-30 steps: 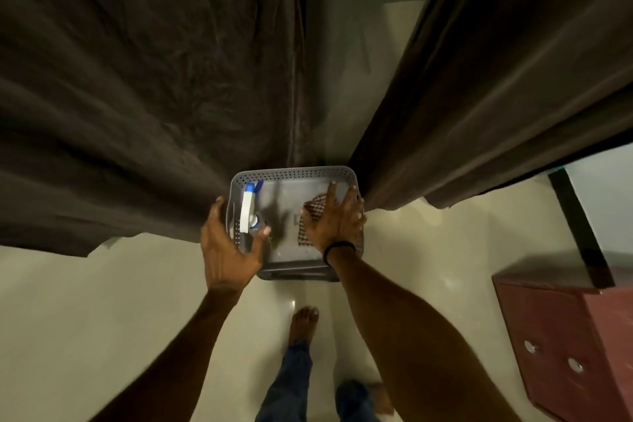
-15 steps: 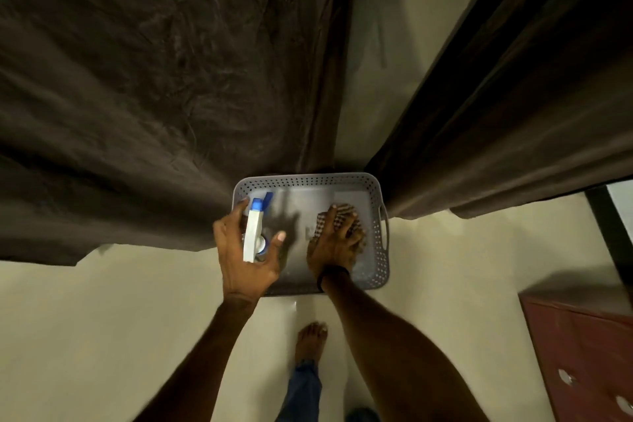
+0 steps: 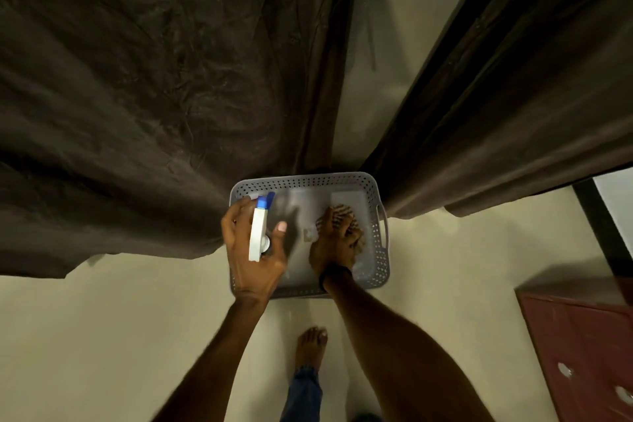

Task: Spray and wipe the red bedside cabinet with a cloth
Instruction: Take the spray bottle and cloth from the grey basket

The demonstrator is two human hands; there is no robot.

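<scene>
The bottle [image 3: 257, 233] is held in the left hand [image 3: 253, 264], fingers curled round it, nozzle toward twelve. The cloth [image 3: 343, 212] is clutched by the right hand [image 3: 331, 247] inside the basket [image 3: 308, 179]. The cabinet [image 3: 579, 349] lies at four o'clock, nearer the right hand.

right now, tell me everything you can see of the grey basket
The grey basket is a shallow, rectangular plastic one with rounded corners, walls pierced by rows of small holes, a solid base and a handle slot in its right wall. It sits flat on the pale floor at the foot of the dark curtains. The left hand grips a spray bottle over its left side; the right hand grips a checked cloth inside it.
</scene>
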